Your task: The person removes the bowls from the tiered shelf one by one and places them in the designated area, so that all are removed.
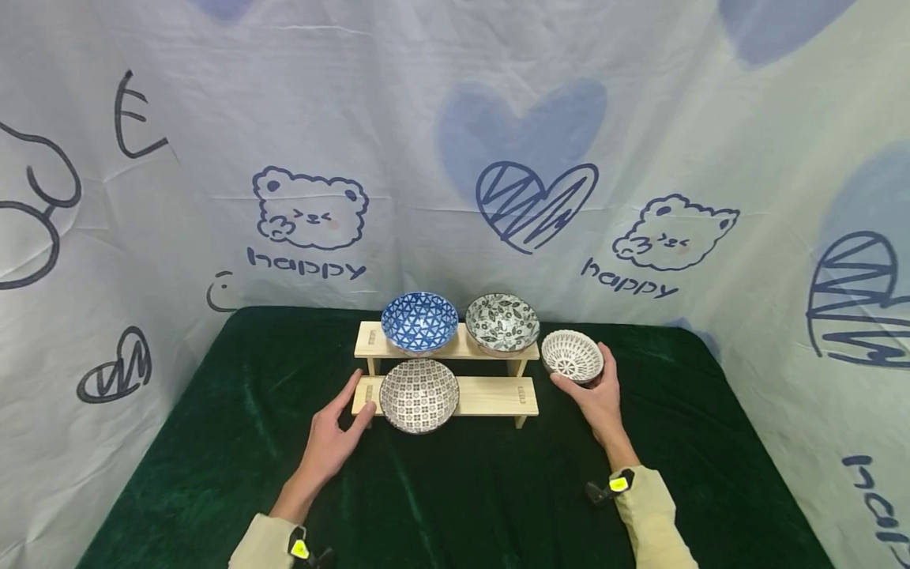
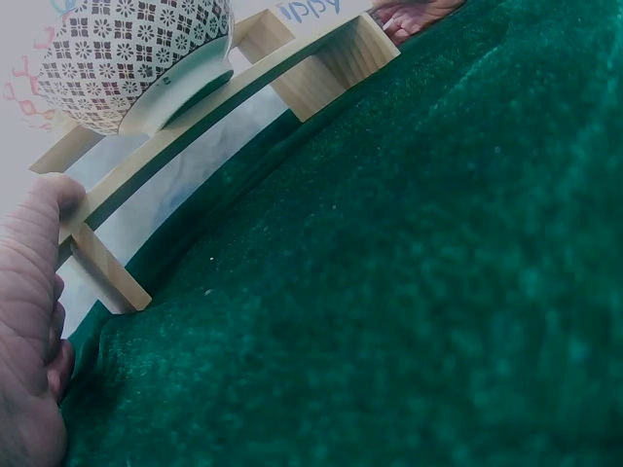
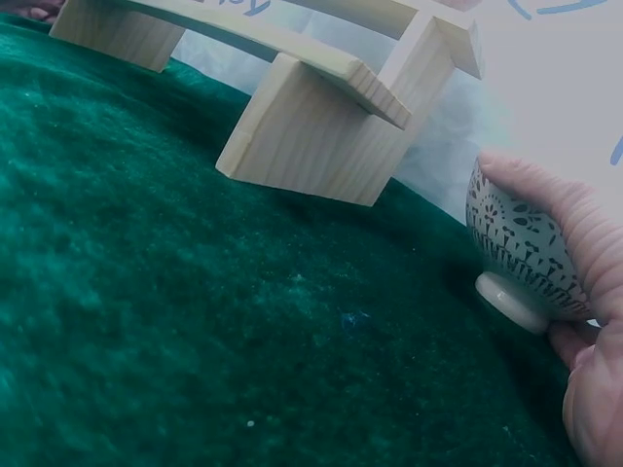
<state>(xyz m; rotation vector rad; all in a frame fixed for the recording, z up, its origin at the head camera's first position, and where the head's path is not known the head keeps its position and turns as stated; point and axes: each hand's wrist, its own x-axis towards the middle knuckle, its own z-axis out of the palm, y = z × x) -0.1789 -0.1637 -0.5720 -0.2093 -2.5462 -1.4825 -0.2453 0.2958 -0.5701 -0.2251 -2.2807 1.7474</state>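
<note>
The right hand (image 1: 603, 395) pinches the small bowl (image 1: 572, 356) just beyond the 3 o'clock end of the stand (image 1: 490, 396), thumb near the rim's 7 o'clock, apparently leaving its mouth clear. The left hand (image 1: 334, 433) has a wide grip, thumb and forefinger spread at the stand's 9 o'clock end, probably steadying it; its forearm slants from 7 o'clock.

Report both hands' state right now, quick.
Left hand: open, touching the left end of the two-tier wooden stand.
Right hand: holding the small white patterned bowl, thumb and fingers at its side.
</note>
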